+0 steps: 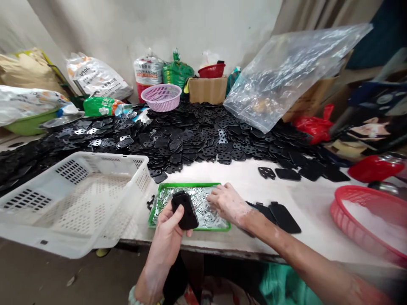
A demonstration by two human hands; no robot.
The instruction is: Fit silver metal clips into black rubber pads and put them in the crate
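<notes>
My left hand (168, 231) is closed around a flat black plastic plate (185, 210), holding it over the near edge of a shallow green tray (187, 185). The tray is full of small silvery metal pieces (203, 205). My right hand (227, 203) rests palm down on those pieces at the tray's right side, fingers curled into them; what the fingertips hold is hidden. Two more black plates (282, 217) lie on the table just right of my right wrist.
A large heap of black plates (197, 135) covers the back of the table. An empty white slotted basket (73, 199) overhangs the front left edge. A red basket (369, 220) stands at right, with a pink basket (161, 96), bags and a clear plastic sack (286, 76) behind.
</notes>
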